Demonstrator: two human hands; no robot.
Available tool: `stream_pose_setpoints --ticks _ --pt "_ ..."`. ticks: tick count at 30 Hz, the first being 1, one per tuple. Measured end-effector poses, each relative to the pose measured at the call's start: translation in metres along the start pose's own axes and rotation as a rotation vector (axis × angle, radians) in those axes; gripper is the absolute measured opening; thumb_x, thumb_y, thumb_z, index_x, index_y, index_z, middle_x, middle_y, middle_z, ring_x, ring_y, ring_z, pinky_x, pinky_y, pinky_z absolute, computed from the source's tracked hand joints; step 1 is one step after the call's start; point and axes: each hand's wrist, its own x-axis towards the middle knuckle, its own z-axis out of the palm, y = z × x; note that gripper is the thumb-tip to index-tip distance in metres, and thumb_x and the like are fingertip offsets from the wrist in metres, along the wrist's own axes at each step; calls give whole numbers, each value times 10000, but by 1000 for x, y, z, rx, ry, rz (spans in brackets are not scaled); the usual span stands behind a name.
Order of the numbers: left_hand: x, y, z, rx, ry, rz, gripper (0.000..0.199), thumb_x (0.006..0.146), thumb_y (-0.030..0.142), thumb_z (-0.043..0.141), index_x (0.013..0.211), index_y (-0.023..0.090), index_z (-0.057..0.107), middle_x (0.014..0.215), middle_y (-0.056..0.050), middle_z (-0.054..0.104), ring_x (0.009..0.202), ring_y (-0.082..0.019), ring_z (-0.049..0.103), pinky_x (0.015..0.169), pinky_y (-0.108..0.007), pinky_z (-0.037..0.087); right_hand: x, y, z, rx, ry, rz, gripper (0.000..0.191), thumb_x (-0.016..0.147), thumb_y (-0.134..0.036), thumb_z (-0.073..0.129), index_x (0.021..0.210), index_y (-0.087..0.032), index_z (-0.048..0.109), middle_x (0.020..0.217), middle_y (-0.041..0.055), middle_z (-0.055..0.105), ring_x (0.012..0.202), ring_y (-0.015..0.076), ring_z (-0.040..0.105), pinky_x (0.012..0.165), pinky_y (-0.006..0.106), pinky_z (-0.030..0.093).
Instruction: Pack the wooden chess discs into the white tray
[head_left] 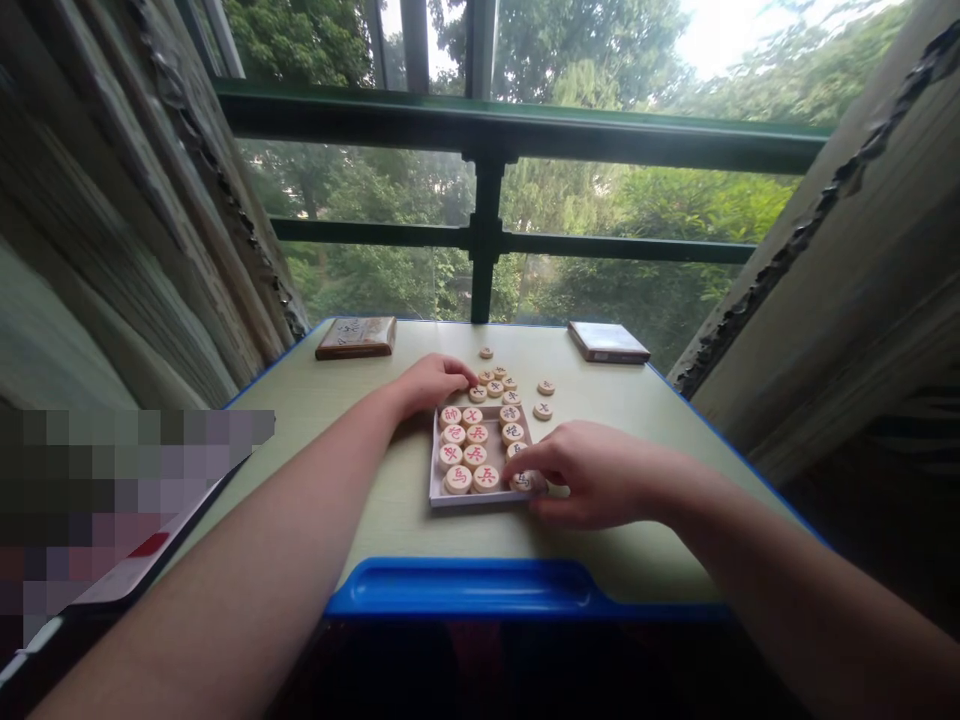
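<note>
One black-lettered piece [522, 481] sits pinched by the right hand [581, 475] in the near corner of the shallow box [480, 499], apparently being seated, which calls for release, while I cannot tell if the left hand [435, 383] grips the loose piece [478, 395] beside it.

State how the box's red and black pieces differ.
The red pieces have red characters; the black pieces, dark ones. In the box, red pieces form two columns at left, black pieces one at right. The right hand touches one of the black pieces, no red pieces. All are round and pale.
</note>
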Motion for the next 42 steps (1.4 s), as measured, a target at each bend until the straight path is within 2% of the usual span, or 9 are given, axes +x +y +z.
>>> stream_pose_setpoints --ticks 9,13,21,26,32,37,42 --pt "0 -1 -1 -17 -9 12 217 593 215 566 746 159 709 836 -46 701 814 -189 601 767 -274 442 1 1 1 6 8 19 238 684 -246 554 916 -223 603 652 -5 593 490 95 445 480 221 259" --pt "1 -2 -1 0 -17 3 237 600 216 563 777 158 708 819 -44 700 812 -188 601 766 -273 441 0 1 -2 18 25 -16 236 677 -189 531 905 -200 589 616 -9 562 478 91 418 479 219 255" --pt "-3 2 -1 1 -12 -16 225 596 210 564 766 156 701 867 -40 700 839 -176 601 782 -257 441 -1 0 -4 2 55 -20 171 703 -158 495 837 -177 600 579 -15 541 454 72 379 473 211 233" --pt "-4 4 -1 3 -1 -22 221 594 212 564 758 156 700 870 -45 700 831 -184 601 774 -270 443 -1 0 -4 -8 46 5 115 682 -141 506 723 -171 610 571 -15 547 450 62 365 471 207 232" --pt "-3 3 -1 -6 -13 -15 230 592 206 559 765 148 699 866 -54 699 830 -183 601 776 -271 440 1 6 -4 -7 93 25 189 704 -168 522 831 -185 660 567 -10 563 448 67 378 477 205 253" --pt "-3 3 -1 -7 -5 -20 228 589 204 564 763 146 701 859 -59 699 823 -189 600 766 -275 441 2 5 0 21 60 -45 313 724 -135 474 929 -245 684 625 6 625 483 80 442 525 211 292" --pt "-4 6 0 3 3 -39 215 595 193 561 751 152 704 821 -42 700 793 -173 601 751 -262 446 2 -2 0 -63 29 -24 346 716 -137 450 941 -258 683 581 11 605 463 98 432 505 225 273"
